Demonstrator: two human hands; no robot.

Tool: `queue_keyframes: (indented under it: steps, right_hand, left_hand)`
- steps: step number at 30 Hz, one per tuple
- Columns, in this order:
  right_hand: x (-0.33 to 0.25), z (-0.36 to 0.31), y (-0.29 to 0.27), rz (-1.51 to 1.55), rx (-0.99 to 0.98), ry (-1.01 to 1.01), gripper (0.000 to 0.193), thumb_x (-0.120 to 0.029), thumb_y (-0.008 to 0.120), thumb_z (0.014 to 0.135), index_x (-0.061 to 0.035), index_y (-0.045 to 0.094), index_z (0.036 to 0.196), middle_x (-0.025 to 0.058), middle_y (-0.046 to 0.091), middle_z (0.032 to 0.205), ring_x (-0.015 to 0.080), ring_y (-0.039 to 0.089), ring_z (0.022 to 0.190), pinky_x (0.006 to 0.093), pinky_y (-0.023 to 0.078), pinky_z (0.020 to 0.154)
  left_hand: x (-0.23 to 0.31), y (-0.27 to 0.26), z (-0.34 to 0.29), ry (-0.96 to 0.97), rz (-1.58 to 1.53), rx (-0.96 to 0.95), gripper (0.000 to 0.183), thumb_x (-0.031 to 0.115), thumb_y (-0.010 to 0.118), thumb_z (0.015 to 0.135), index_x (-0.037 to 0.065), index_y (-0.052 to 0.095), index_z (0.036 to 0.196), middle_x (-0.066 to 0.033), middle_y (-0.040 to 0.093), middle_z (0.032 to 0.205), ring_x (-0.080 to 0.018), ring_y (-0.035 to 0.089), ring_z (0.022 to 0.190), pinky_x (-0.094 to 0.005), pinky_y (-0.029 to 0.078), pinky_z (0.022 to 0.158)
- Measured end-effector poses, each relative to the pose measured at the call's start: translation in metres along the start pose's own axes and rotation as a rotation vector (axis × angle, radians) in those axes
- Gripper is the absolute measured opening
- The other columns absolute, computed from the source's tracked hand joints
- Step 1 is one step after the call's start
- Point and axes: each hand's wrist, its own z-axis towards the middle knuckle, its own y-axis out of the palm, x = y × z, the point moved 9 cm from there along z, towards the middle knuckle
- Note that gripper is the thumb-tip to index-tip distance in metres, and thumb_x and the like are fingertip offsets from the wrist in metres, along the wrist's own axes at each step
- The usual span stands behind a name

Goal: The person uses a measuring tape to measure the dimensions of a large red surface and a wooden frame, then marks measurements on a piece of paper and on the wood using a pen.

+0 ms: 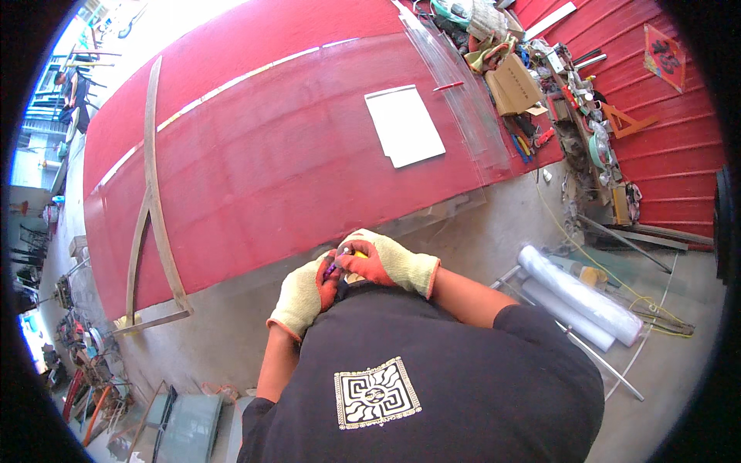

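Observation:
Both my hands wear pale yellow knit gloves with red-coated palms and meet close to my body, by the near edge of the red-covered table. My left hand is closed, its fingertips around a small purple item whose kind I cannot make out. Closed as well, my right hand has its fingers pressed together right beside it. A bit of something yellow shows at the right fingers, too small and covered to name. A clear sheet, probably glass, covers part of the table and sticks out past its near edge.
A long wooden A-shaped frame lies across the table's left part. White paper, a red pen and clear strips lie on the right. Beyond are a cardboard box and cluttered tools. Plastic-wrapped rolls lie at right.

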Motion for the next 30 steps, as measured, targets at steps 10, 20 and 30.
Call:
queue_keyframes:
  steps: [10, 20, 30]
  right_hand:
    - [-0.039, 0.011, -0.015, -0.065, 0.042, -0.089, 0.07, -0.029, 0.075, 0.102, 0.0043, 0.045, 0.155, 0.0182, 0.065, 0.144, 0.0276, 0.061, 0.136, 0.0411, 0.048, 0.115]
    - [-0.083, -0.005, 0.003, -0.154, -0.188, -0.237, 0.096, -0.037, 0.076, 0.1, -0.0018, 0.022, 0.17, 0.0277, 0.058, 0.152, 0.0373, 0.059, 0.141, 0.0414, 0.044, 0.119]
    - [-0.048, -0.015, 0.025, 0.054, -0.466, -0.202, 0.093, -0.044, 0.069, 0.104, -0.0009, 0.02, 0.17, 0.0241, 0.056, 0.157, 0.0344, 0.055, 0.146, 0.0398, 0.043, 0.12]
  left_hand:
    - [-0.029, -0.007, 0.009, -0.277, -0.87, -0.024, 0.035, 0.024, 0.056, 0.113, 0.008, 0.066, 0.142, 0.0015, 0.067, 0.091, -0.0068, 0.056, 0.07, -0.0256, 0.046, 0.062]
    - [-0.012, 0.007, -0.008, -0.319, -0.972, -0.095, 0.037, 0.027, 0.06, 0.113, -0.001, 0.065, 0.137, -0.006, 0.074, 0.118, -0.0141, 0.067, 0.108, -0.0334, 0.054, 0.095]
    - [0.0, 0.028, -0.056, -0.394, -1.043, 0.059, 0.032, 0.025, 0.067, 0.11, 0.001, 0.065, 0.131, -0.004, 0.071, 0.117, -0.0115, 0.065, 0.104, -0.031, 0.053, 0.095]
